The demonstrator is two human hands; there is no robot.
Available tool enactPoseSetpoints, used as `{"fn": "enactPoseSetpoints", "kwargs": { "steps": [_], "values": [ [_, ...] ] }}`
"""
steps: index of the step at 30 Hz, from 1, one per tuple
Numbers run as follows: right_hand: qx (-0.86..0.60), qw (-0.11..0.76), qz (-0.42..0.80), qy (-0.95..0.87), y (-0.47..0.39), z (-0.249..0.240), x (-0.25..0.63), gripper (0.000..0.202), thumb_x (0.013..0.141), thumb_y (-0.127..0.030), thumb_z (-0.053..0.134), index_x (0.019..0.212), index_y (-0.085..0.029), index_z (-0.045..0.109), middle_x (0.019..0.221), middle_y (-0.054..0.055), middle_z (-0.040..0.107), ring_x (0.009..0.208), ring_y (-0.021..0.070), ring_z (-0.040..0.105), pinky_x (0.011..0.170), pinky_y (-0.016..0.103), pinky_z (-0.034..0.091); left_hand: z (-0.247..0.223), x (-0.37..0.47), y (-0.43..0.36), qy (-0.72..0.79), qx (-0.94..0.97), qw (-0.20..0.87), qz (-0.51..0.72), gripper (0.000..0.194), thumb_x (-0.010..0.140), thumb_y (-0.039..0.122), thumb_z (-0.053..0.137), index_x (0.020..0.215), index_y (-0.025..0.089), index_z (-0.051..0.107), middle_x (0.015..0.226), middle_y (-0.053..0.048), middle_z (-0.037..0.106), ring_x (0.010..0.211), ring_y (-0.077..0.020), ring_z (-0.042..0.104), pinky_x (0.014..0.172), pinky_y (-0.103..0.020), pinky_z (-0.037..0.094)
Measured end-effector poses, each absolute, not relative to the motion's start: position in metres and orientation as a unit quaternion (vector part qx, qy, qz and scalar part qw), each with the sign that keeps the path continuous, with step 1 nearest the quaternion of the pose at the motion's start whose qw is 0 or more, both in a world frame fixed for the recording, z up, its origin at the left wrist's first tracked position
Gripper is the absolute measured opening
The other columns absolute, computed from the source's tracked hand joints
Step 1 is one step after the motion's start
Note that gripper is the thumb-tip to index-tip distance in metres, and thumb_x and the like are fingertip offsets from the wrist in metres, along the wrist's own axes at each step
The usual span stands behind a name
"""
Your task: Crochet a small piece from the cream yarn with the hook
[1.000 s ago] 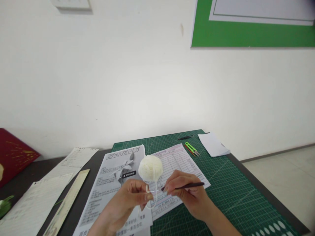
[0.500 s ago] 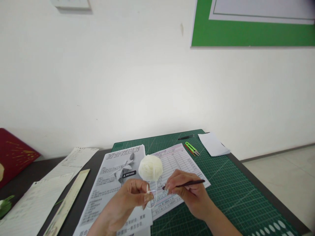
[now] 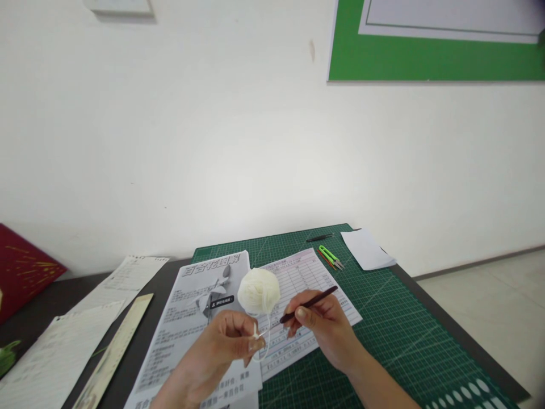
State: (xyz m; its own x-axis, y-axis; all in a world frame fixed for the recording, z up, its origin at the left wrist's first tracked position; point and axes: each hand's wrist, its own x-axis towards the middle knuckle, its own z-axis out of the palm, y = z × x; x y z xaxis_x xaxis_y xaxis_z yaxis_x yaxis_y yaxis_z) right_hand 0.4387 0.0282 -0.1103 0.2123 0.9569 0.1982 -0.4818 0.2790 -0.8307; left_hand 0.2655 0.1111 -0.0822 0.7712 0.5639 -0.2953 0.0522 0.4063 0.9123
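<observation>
Between the thumb and fingers of my left hand [image 3: 227, 343] is pinched a small bit of cream yarn [image 3: 256, 329]. My right hand [image 3: 320, 324] grips the dark handle of a crochet hook [image 3: 309, 304], its thin metal shaft pointing left to the yarn at my left fingertips. Whether the hook's tip sits inside a loop is too small to tell. A strand hangs in a curve below the fingers and runs up to a cream ball of yarn [image 3: 259, 291], which rests on the printed sheets just beyond my hands.
A printed sheet with a flower picture [image 3: 170, 335] and a ruled table sheet [image 3: 298, 272] lie on a green cutting mat [image 3: 409, 341]. Green thread snips [image 3: 330, 257], black tweezers [image 3: 320, 237] and white paper [image 3: 367, 250] lie behind. A ruler [image 3: 114, 352] and handwritten pages [image 3: 63, 352] are left.
My right hand has tilted the crochet hook, so its handle end now points higher and its shaft slopes down to the left. My left hand stays nearly still, holding the yarn.
</observation>
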Motion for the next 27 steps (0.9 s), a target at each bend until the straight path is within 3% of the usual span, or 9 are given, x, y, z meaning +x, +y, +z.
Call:
{"fn": "enactPoseSetpoints", "kwargs": {
  "steps": [18, 24, 27],
  "values": [
    [-0.292, 0.693, 0.640, -0.156, 0.038, -0.119, 0.419, 0.021, 0.068, -0.026, 0.074, 0.073, -0.007, 0.068, 0.053, 0.005, 0.070, 0.038, 0.0075, 0.058, 0.040, 0.017, 0.054, -0.087, 0.280, 0.103, 0.324, 0.566, 0.716, 0.249, 0.022, 0.057, 0.024, 0.077, 0.045, 0.014, 0.063, 0.044, 0.003, 0.050, 0.045, -0.0081, 0.038, 0.047, -0.024, 0.025],
    [-0.274, 0.706, 0.635, -0.150, 0.040, -0.119, 0.422, 0.019, 0.070, -0.024, 0.073, 0.076, -0.007, 0.069, 0.054, 0.004, 0.069, 0.040, 0.0071, 0.058, 0.040, 0.016, 0.054, -0.094, 0.280, 0.101, 0.334, 0.558, 0.710, 0.271, 0.013, 0.062, 0.028, 0.074, 0.063, 0.016, 0.070, 0.056, 0.001, 0.059, 0.050, -0.0086, 0.039, 0.048, -0.023, 0.024],
    [-0.254, 0.701, 0.650, -0.144, 0.040, -0.119, 0.425, 0.018, 0.073, -0.024, 0.070, 0.076, -0.006, 0.069, 0.053, 0.003, 0.068, 0.040, 0.0065, 0.058, 0.041, 0.015, 0.053, -0.091, 0.276, 0.101, 0.315, 0.550, 0.734, 0.242, 0.022, 0.061, 0.028, 0.075, 0.079, 0.016, 0.073, 0.058, 0.000, 0.059, 0.048, -0.0073, 0.034, 0.046, -0.024, 0.019]
  ]
}}
